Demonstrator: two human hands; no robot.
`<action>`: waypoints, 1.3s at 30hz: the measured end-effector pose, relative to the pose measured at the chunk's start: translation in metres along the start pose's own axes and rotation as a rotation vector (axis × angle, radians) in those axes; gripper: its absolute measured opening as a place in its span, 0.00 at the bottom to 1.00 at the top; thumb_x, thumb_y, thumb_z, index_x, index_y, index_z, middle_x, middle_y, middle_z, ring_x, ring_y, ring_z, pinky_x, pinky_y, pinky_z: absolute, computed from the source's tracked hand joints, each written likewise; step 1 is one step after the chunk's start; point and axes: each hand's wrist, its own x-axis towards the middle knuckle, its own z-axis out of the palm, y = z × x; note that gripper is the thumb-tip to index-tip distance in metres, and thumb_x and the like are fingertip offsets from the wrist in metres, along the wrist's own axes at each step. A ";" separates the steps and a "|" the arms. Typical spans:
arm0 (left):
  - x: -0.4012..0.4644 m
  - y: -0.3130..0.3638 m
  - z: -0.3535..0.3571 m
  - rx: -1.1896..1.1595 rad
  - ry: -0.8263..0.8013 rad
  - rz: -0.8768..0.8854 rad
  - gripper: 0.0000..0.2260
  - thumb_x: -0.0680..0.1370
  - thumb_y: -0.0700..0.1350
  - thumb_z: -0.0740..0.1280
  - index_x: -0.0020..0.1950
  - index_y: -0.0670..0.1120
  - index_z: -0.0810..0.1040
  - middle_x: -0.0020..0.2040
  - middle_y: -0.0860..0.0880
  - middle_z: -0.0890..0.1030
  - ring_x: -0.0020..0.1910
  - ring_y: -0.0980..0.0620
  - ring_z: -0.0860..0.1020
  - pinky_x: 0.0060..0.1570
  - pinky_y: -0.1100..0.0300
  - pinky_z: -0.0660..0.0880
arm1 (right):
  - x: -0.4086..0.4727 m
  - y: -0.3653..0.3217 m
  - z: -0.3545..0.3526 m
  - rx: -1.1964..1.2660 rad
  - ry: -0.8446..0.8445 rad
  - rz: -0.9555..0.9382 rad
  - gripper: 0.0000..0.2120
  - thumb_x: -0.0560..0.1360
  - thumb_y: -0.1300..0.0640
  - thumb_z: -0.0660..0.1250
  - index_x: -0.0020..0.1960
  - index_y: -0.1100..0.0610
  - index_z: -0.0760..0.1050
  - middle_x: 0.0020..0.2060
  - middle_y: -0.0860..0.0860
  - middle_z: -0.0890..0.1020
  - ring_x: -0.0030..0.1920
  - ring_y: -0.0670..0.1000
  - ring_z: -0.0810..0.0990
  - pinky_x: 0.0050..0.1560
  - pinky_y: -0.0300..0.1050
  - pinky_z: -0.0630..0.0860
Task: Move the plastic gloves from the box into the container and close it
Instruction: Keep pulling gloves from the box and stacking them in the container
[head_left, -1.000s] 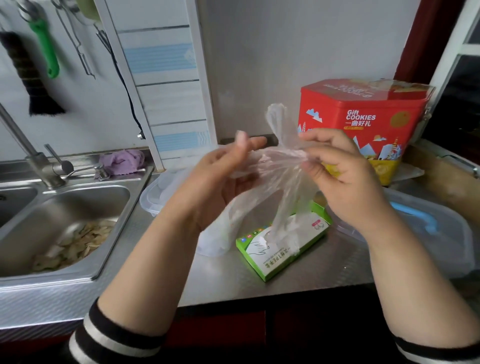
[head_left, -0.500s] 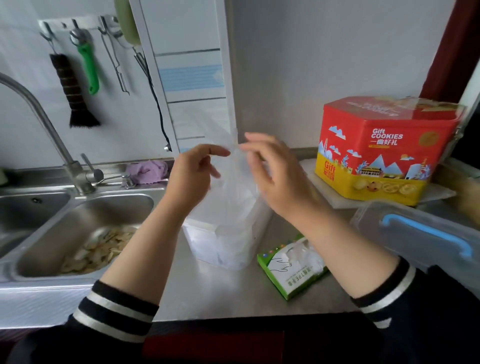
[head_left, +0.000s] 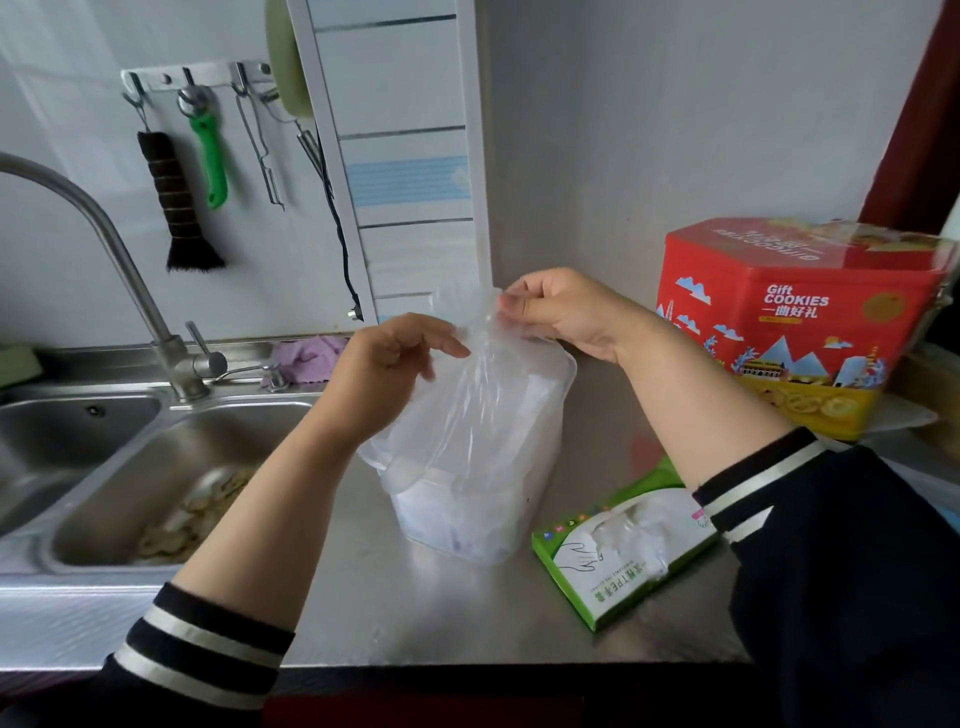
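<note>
both hands (head_left: 395, 364) (head_left: 558, 312) hold gloves (head_left: 467, 410) above the container (head_left: 530, 499).

- Red and yellow cookie tin (head_left: 800, 332), right of the counter: front face reads "Gift COOKIES" in white, with a line of Chinese characters beneath. Lid carries further print, upside down from here; not legible.
- Green glove box (head_left: 618, 582), lying flat on the counter: a line of small capital lettering along its white panel, too small to read; glove outline drawing beside it.
</note>
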 end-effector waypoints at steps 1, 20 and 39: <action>0.001 -0.003 -0.001 0.026 -0.010 -0.015 0.34 0.73 0.24 0.56 0.38 0.66 0.81 0.48 0.65 0.82 0.30 0.58 0.73 0.31 0.69 0.68 | 0.000 -0.003 -0.002 -0.021 0.010 -0.007 0.04 0.78 0.60 0.66 0.46 0.60 0.75 0.38 0.53 0.81 0.37 0.45 0.80 0.45 0.36 0.79; 0.027 -0.017 0.017 0.707 -0.597 -0.400 0.31 0.73 0.58 0.72 0.71 0.46 0.71 0.61 0.48 0.80 0.39 0.50 0.81 0.46 0.57 0.78 | -0.003 0.015 0.051 -1.186 -0.295 0.079 0.19 0.79 0.52 0.61 0.70 0.47 0.70 0.69 0.47 0.72 0.66 0.52 0.72 0.62 0.44 0.70; 0.006 0.058 0.023 1.116 -0.447 -0.183 0.14 0.76 0.59 0.67 0.57 0.53 0.81 0.55 0.50 0.80 0.60 0.47 0.73 0.53 0.54 0.72 | -0.076 0.018 0.008 -0.764 0.094 -0.032 0.08 0.78 0.47 0.65 0.49 0.50 0.80 0.45 0.46 0.82 0.46 0.48 0.79 0.47 0.46 0.75</action>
